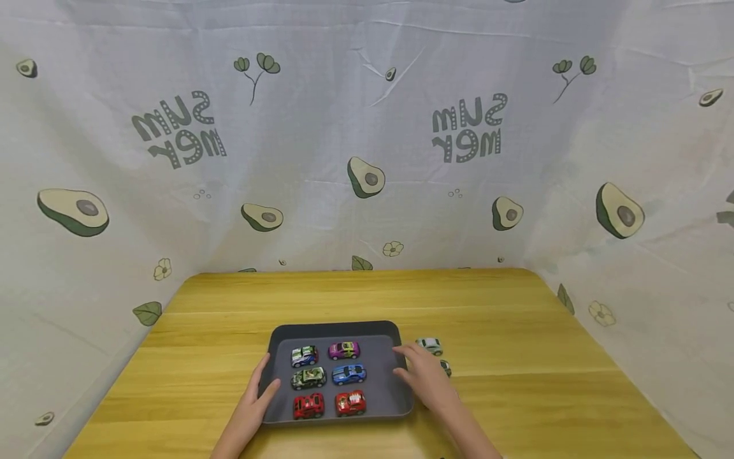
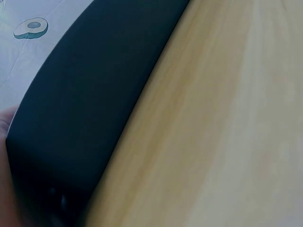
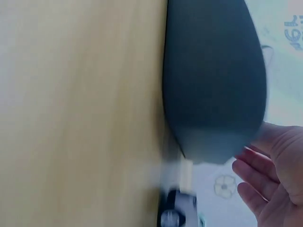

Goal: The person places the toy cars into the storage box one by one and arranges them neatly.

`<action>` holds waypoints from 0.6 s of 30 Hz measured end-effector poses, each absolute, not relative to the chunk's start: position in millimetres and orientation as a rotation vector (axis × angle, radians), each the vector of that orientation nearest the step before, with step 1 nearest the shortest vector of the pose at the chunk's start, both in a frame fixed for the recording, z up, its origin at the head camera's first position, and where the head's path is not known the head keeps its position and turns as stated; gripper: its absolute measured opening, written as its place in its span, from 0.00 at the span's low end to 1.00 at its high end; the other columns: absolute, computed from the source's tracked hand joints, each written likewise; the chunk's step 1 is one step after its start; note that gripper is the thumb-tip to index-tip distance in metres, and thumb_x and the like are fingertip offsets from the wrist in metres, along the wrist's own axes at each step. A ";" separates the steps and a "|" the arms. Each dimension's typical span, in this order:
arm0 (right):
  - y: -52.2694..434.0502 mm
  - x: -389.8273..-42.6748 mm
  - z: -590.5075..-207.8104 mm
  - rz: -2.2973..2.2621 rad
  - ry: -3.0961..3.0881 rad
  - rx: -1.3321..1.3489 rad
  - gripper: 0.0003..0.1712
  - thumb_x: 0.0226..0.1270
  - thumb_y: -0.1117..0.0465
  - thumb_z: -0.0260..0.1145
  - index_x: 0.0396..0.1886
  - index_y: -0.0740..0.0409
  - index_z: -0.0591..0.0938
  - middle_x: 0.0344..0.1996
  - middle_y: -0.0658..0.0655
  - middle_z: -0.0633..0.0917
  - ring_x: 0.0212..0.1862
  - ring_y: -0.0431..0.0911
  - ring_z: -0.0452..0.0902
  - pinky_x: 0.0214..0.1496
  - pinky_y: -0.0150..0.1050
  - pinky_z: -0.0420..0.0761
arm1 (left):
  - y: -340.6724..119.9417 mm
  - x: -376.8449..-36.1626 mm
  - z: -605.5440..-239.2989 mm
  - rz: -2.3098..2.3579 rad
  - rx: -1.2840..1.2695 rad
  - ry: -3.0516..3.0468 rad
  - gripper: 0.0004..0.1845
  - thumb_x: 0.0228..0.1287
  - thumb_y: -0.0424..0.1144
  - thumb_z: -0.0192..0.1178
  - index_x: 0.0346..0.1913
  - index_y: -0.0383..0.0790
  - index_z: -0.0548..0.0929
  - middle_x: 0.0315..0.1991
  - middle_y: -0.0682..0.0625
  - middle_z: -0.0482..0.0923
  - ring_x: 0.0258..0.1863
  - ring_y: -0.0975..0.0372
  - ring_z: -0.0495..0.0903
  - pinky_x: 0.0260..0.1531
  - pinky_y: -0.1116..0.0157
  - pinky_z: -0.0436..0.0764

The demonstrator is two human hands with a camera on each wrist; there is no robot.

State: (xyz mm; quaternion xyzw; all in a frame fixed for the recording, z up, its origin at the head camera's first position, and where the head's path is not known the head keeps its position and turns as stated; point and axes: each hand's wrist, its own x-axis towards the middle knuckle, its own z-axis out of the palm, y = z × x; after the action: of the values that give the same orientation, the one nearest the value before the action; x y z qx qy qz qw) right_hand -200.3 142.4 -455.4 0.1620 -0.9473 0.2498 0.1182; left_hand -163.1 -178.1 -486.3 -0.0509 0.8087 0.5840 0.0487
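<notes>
A dark grey tray lies on the wooden table, holding several toy cars in two columns. A white-and-blue car, a camouflage car and a red car form the left column. Beside them are a purple car, a blue car and another red car. My left hand grips the tray's left wall, thumb over the rim inside. My right hand reaches over the right rim, fingers apart and holding nothing; the right wrist view shows it by the tray corner.
Right of the tray, a pale toy car stands beyond my right hand. A darker car is partly hidden by that hand. A printed avocado curtain surrounds the back and sides of the wooden table.
</notes>
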 end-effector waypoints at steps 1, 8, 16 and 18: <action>146.2 -198.0 -455.2 0.733 -2.768 0.465 0.21 0.50 0.61 0.70 0.46 0.58 0.80 0.46 0.57 0.81 0.52 0.54 0.76 0.53 0.47 0.76 | -178.2 -163.3 -486.7 1.778 -0.150 2.471 0.39 0.66 0.54 0.47 0.72 0.43 0.43 0.72 0.36 0.36 0.69 0.38 0.35 0.62 0.36 0.41; 168.2 -184.9 -453.6 0.802 -2.752 0.409 0.21 0.48 0.62 0.70 0.45 0.62 0.80 0.43 0.57 0.82 0.48 0.52 0.78 0.51 0.46 0.77 | -178.8 -163.7 -488.6 1.788 -0.135 2.486 0.38 0.67 0.52 0.47 0.72 0.43 0.43 0.72 0.37 0.37 0.70 0.39 0.36 0.63 0.36 0.42; 191.3 -171.3 -455.1 0.792 -2.818 0.339 0.21 0.48 0.62 0.70 0.45 0.61 0.80 0.44 0.58 0.82 0.49 0.53 0.77 0.54 0.49 0.75 | -179.2 -163.1 -488.0 1.791 -0.126 2.478 0.37 0.67 0.51 0.47 0.72 0.43 0.43 0.72 0.36 0.36 0.70 0.39 0.35 0.63 0.36 0.41; 196.4 -167.7 -455.7 0.773 -2.842 0.328 0.21 0.48 0.62 0.70 0.44 0.61 0.80 0.44 0.60 0.81 0.49 0.54 0.77 0.54 0.50 0.75 | -179.4 -162.9 -487.6 1.789 -0.125 2.482 0.37 0.67 0.51 0.47 0.72 0.44 0.43 0.72 0.36 0.36 0.69 0.39 0.35 0.63 0.37 0.41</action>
State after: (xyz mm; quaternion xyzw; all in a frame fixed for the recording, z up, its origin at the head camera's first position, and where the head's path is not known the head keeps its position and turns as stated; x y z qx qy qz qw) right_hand -167.7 196.4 -455.7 0.1101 -0.9552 0.2598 0.0891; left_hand -162.9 -179.4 -487.6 -0.0409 0.8099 0.5838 0.0400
